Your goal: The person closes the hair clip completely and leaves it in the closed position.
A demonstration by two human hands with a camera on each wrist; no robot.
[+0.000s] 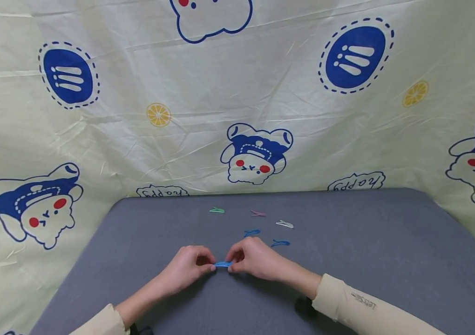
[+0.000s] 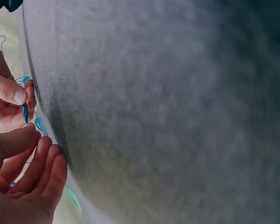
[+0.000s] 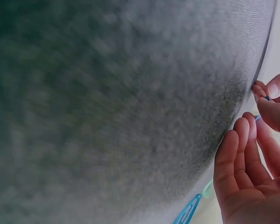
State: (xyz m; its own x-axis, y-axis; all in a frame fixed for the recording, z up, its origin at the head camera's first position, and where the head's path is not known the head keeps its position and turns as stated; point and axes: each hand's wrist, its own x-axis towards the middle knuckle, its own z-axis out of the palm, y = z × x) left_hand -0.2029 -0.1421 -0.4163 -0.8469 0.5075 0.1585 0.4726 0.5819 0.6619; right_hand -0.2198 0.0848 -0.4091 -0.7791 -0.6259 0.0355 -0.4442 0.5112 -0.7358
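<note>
A blue snap hair clip [image 1: 222,264] is held level between two hands, close over the grey table. My left hand [image 1: 189,266] pinches its left end between thumb and fingertip. At the other end, the thumb and index finger of my right hand [image 1: 259,258] pinch it too. In the left wrist view the blue clip [image 2: 25,113] shows edge-on between the fingertips. Fingers cover most of it in the right wrist view. Just beyond the right hand lie two more blue hair clips, one [image 1: 252,232] near the knuckles and one [image 1: 280,243] farther right.
Toward the back of the grey table [image 1: 346,242] lie a green hair clip [image 1: 217,210], a pink one [image 1: 258,213] and a white one [image 1: 285,224], their parts spread. Behind the table's far edge hangs a pale cloth [image 1: 204,153] printed with cartoon figures.
</note>
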